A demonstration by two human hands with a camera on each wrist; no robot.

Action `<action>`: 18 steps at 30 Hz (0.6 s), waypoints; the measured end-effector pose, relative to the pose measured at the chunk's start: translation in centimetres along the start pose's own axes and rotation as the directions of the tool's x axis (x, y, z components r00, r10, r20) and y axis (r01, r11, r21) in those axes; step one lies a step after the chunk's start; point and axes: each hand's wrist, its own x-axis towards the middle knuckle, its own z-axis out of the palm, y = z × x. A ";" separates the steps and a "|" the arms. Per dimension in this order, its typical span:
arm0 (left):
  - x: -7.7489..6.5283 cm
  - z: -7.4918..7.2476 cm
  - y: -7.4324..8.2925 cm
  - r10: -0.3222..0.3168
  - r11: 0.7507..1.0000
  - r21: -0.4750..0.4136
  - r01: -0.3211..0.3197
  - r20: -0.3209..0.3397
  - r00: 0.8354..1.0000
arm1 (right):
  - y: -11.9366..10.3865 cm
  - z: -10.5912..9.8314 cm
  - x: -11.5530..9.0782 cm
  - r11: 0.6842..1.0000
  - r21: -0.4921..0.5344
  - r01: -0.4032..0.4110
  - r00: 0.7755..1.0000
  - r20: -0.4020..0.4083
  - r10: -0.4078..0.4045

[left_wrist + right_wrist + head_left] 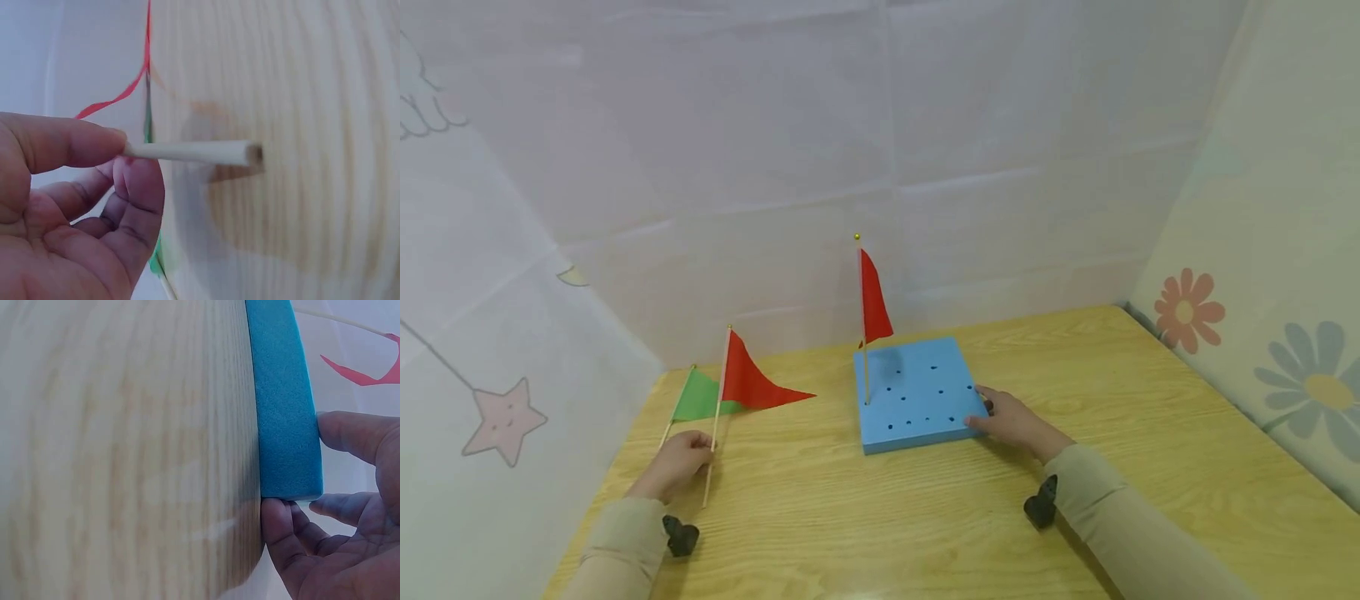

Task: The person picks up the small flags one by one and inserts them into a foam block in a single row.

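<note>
My left hand (673,462) pinches the wooden stick (200,152) of a red triangular flag (751,383) between thumb and fingers. That flag stands nearly upright, with the stick's lower end free below the hand. Behind it lies a green flag (698,395), partly hidden by the red one. A blue foam block (921,408) with several holes lies flat on the table. Another red flag (874,304) stands in a hole near its left edge. My right hand (1011,423) grips the block's right side, thumb on top and fingers against the side face (289,437).
A wood-grain table (820,517) lies under everything. Pale cloth (775,167) hangs behind it and at both sides, with a star (505,421) printed at left and flowers (1187,310) at right. Dark wrist cameras (680,536) sit at both cuffs.
</note>
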 end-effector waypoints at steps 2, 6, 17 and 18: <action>0.1 0.3 0.3 0.009 0.999 -0.042 -0.009 -0.002 1.000 | 0.0 0.1 0.0 1.000 -0.004 -0.004 1.000 -0.004 0.004; 0.1 0.8 1.2 0.030 0.991 -0.134 -0.029 0.008 1.000 | -0.1 0.1 0.1 1.000 -0.006 -0.010 1.000 -0.007 0.010; 0.1 2.1 4.7 0.022 0.949 -0.309 -0.056 -0.112 0.994 | -0.4 -0.1 -0.1 1.000 0.013 -0.017 1.000 0.000 0.017; 0.2 2.3 5.0 0.027 0.944 -0.322 -0.065 -0.120 0.992 | -0.4 0.0 -0.1 1.000 0.013 -0.015 1.000 0.001 0.015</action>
